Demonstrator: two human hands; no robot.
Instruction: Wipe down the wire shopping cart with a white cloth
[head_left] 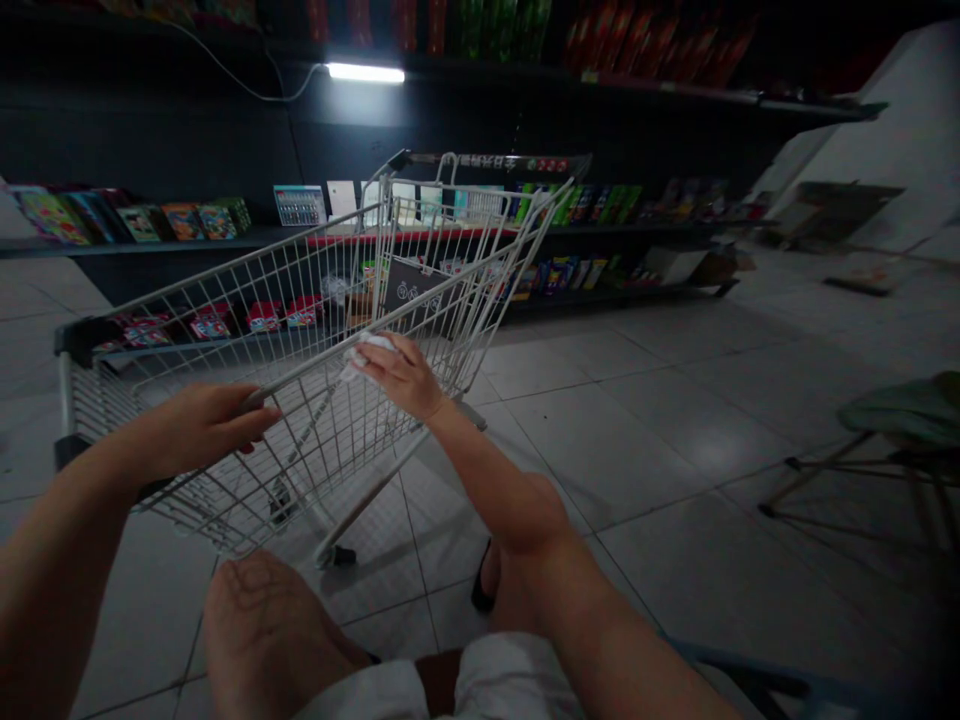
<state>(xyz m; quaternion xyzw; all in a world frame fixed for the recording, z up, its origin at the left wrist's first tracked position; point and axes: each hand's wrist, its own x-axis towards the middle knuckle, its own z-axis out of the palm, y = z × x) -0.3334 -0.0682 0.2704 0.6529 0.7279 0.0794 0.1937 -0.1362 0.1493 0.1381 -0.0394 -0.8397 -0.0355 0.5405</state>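
Observation:
A white wire shopping cart [225,290] stands on the tiled floor in front of my knees. My left hand [199,425] is wrapped around the cart's near top rail. My right hand [397,375] presses a small white cloth [369,346] against the same rail further right, fingers curled over it. The cart's basket looks empty; its dark handle bar [487,160] is at the far end.
Dark shelving [187,240] with colourful packaged goods runs along the back wall under a strip light [365,72]. A folding stool with a green seat [900,415] stands at the right. Pale floor tiles [675,400] spread out between.

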